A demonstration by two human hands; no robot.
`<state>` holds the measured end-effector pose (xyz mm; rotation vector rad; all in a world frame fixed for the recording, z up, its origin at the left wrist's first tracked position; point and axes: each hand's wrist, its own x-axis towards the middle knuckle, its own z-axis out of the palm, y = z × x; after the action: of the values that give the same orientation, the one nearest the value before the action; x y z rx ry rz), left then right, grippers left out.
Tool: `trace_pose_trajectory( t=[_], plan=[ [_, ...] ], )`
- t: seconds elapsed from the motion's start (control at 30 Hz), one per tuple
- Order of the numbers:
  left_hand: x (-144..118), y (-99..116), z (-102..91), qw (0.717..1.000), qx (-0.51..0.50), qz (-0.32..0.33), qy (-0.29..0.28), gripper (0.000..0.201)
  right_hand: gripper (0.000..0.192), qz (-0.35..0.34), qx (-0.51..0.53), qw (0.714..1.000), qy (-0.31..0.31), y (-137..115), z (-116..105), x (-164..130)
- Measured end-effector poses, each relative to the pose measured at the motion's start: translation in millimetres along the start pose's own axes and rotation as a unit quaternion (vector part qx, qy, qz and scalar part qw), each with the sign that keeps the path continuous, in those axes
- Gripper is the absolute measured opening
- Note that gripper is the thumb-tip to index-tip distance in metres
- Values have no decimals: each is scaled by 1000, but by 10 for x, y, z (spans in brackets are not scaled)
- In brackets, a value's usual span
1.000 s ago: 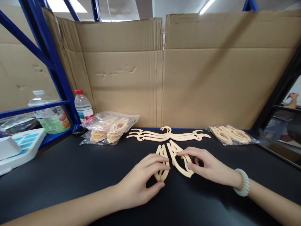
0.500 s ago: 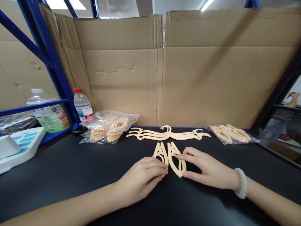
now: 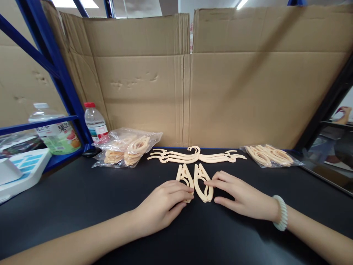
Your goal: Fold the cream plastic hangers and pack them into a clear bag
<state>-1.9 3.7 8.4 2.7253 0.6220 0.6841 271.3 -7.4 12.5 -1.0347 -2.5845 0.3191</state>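
Observation:
A folded cream plastic hanger [image 3: 190, 180] lies on the black table under my left hand [image 3: 167, 202]. Those fingers curl over its right side and lower end, covering part of it. Just to the right lies a second folded hanger [image 3: 198, 187], its lower tip pointing toward me. My right hand [image 3: 239, 193] is beside this one, index fingertip on its right edge, thumb apart from it and fingers spread. Behind them, several unfolded hangers [image 3: 212, 158] lie nested together, arms outstretched and hooks at the middle.
Clear plastic bags of folded hangers lie at the back left [image 3: 129, 147] and back right [image 3: 268, 155]. A red-capped bottle [image 3: 95, 123], a larger bottle [image 3: 59, 138] and a white-and-blue plastic item [image 3: 30, 169] stand at left. A cardboard wall [image 3: 234, 92] closes off the back.
Both folded hangers have shifted slightly left and away from me, the left hand moving with them. My right thumb has come off the right hanger's lower end.

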Motion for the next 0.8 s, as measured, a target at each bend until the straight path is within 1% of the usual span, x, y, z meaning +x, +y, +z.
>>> trace_pose_trajectory(
  t=[0.23,0.43,0.5,0.57,0.63,0.67,0.7,0.73,0.77,0.8],
  plan=[
    [11,-13,-28,1000,-4,4,5,30,41,-14,8,1000,8,9,-9,-20],
    [-27,-96,-7,1000,-15,2,0,29,40,-8,4,1000,-4,0,-39,-13],
    [10,-35,-46,1000,-23,6,14,29,40,-4,3,1000,-8,-7,-49,-6],
    [52,118,-125,998,-41,14,45,32,40,-2,4,1000,-9,-12,-56,1],
    [16,302,-199,994,-78,10,76,40,39,0,6,1000,-11,-15,-61,6],
    [-63,370,-208,991,-104,-6,85,45,39,1,5,1000,-13,-15,-63,8],
    [-194,402,-184,986,-130,-22,98,52,39,1,4,1000,-14,-15,-64,9],
    [-382,389,-121,983,-146,-51,98,59,39,1,3,1000,-15,-14,-64,9],
    [-624,331,-15,982,-155,-40,98,64,39,1,3,1000,-15,-13,-63,9],
    [-910,235,131,983,-158,-14,87,68,39,1,3,1000,-14,-12,-61,10]
  ],
)
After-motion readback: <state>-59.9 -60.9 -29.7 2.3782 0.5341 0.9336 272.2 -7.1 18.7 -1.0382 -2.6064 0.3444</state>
